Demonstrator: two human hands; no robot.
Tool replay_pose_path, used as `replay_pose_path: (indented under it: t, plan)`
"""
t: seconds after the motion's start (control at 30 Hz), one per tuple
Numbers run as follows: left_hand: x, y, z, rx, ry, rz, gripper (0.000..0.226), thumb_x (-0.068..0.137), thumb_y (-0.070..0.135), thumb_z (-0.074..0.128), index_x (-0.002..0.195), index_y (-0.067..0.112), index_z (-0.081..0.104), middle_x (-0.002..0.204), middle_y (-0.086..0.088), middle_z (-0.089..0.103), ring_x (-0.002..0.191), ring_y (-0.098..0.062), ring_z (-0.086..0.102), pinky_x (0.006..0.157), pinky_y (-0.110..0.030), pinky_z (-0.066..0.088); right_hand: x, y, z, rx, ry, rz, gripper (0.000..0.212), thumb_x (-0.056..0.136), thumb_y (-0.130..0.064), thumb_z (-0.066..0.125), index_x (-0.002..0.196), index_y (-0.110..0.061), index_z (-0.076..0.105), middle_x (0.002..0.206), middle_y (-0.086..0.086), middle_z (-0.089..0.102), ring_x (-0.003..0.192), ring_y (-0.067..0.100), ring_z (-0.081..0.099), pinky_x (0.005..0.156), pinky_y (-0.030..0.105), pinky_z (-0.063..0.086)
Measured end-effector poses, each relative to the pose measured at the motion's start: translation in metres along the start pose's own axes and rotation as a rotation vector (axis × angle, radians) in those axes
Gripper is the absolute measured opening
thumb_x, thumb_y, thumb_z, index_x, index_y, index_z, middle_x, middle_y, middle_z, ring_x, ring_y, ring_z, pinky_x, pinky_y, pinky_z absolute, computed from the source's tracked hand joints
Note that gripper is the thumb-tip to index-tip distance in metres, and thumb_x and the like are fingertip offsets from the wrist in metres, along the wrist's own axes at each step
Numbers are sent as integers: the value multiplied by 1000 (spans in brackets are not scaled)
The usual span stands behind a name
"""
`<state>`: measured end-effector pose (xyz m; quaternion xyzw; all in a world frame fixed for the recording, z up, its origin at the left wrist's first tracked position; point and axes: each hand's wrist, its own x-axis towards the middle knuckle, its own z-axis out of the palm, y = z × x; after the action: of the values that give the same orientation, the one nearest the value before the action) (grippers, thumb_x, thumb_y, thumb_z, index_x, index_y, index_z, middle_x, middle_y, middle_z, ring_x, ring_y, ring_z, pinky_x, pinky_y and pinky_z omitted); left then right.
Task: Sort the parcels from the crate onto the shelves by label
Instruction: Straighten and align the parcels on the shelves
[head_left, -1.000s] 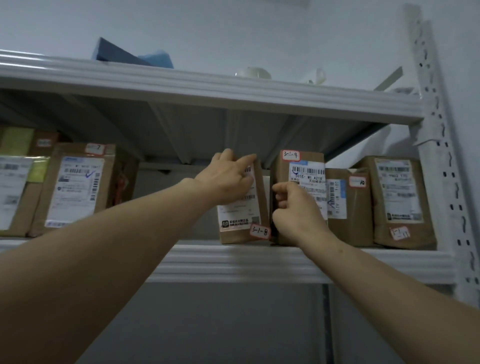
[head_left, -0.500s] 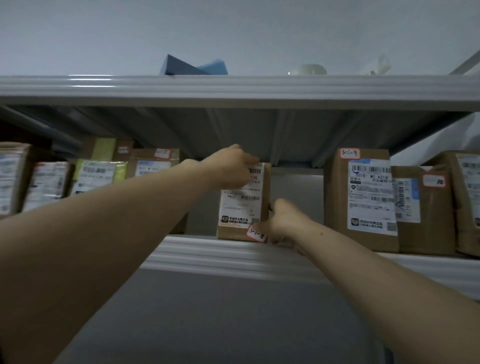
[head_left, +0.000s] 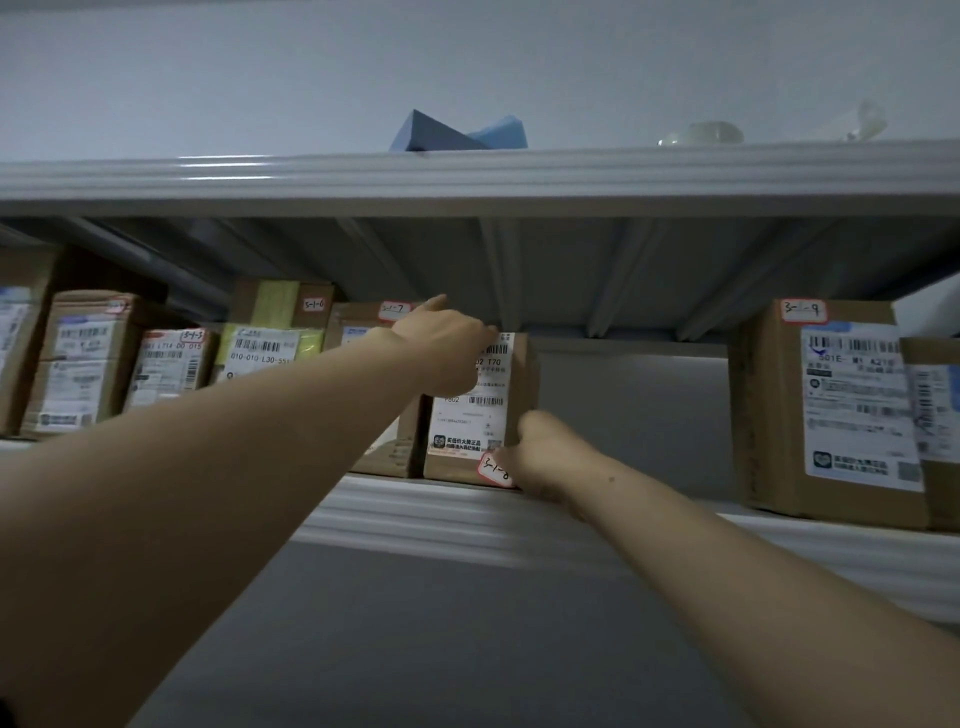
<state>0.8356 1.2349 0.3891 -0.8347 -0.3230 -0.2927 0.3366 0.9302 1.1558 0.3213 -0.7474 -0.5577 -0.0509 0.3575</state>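
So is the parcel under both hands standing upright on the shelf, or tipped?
Upright: the parcel stands with its base flat on the shelf, label facing out.

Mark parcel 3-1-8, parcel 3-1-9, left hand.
parcel 3-1-8 (head_left: 470, 415): head view, white shipping label.
parcel 3-1-9 (head_left: 769, 415): head view, bare cardboard front.
left hand (head_left: 441, 348): head view, back of hand.

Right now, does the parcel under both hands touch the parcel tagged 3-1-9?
No: bare shelf separates the held parcel from the 3-1-9 parcel.

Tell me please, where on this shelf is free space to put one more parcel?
Free: the bare stretch of shelf between the 3-1-8 parcel, held by both hands, and the 3-1-9 parcel. Crowded: left of it, parcels stand tightly packed.
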Motion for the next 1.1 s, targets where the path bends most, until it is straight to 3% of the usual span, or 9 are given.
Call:
replay_pose_path:
  t: [0.1, 0.3, 0.47, 0.6, 0.73, 0.8, 0.9, 1.03, 1.1]
  plan:
    - [4, -8, 6, 27, 38, 27, 62, 85, 4, 46, 144, 22, 39, 142, -1, 49, 136, -22, 38, 120, -40, 11, 2, -2, 3, -14, -3, 1, 4, 97, -14, 48, 98, -12, 52, 99, 9, 54, 96, 24, 53, 73, 24, 35]
    - [4, -6, 7, 14, 103, 5, 46, 88, 10, 48, 133, 20, 52, 131, -2, 55, 127, -25, 42, 107, -35, 31, 4, -2, 4, -78, -19, -10, 29, 97, -13, 47, 125, -3, 52, 127, 14, 55, 112, 27, 55, 74, 21, 34]
    - [7, -2, 4, -25, 84, -53, 33, 89, 16, 47, 119, 20, 61, 115, -2, 60, 114, -22, 45, 92, -34, 41, 0, 1, -1, -124, -43, -49, 30, 97, -10, 47, 126, -3, 53, 128, 14, 56, 116, 29, 54, 74, 25, 39]
    - [3, 12, -5, 18, 142, -104, 39, 91, 24, 49, 129, 20, 56, 132, -4, 53, 127, -25, 39, 103, -36, 33, -18, 18, -10, -127, 100, -105, 18, 94, -11, 47, 112, -9, 47, 122, 12, 55, 112, 30, 53, 81, 29, 41]
    - [12, 60, -19, -384, 325, -129, 44, 90, 23, 52, 133, 12, 52, 135, -11, 50, 127, -30, 42, 101, -41, 40, -39, 47, -45, -40, 376, -152, 41, 85, 0, 44, 122, -15, 52, 122, 6, 60, 115, 25, 55, 94, 38, 47]
    - [24, 97, -26, -752, 290, -184, 43, 90, 26, 55, 128, 7, 54, 128, -13, 55, 116, -29, 51, 95, -38, 45, -49, 64, -65, 71, 528, -156, 40, 81, 4, 45, 108, -20, 61, 110, -1, 65, 108, 20, 59, 93, 39, 48]
    - [43, 150, -32, -1272, 63, -288, 50, 84, 34, 64, 123, 3, 55, 122, -15, 58, 102, -26, 55, 76, -29, 42, -67, 90, -94, 145, 699, -147, 32, 78, 7, 48, 88, -22, 57, 90, -7, 59, 95, 17, 57, 86, 41, 50]
    - [49, 196, -36, -1623, -333, -350, 82, 74, 48, 73, 139, 13, 38, 132, -12, 47, 109, -26, 48, 85, -36, 38, -81, 130, -121, 60, 827, -29, 41, 80, 2, 57, 114, -21, 50, 118, -1, 48, 111, 17, 48, 92, 38, 49]
    - [50, 213, -33, -1671, -387, -362, 74, 78, 46, 71, 138, 15, 39, 128, -11, 47, 107, -26, 47, 89, -40, 41, -81, 147, -133, -26, 830, 128, 49, 83, -8, 59, 128, -18, 44, 131, 7, 43, 119, 24, 45, 99, 43, 45]
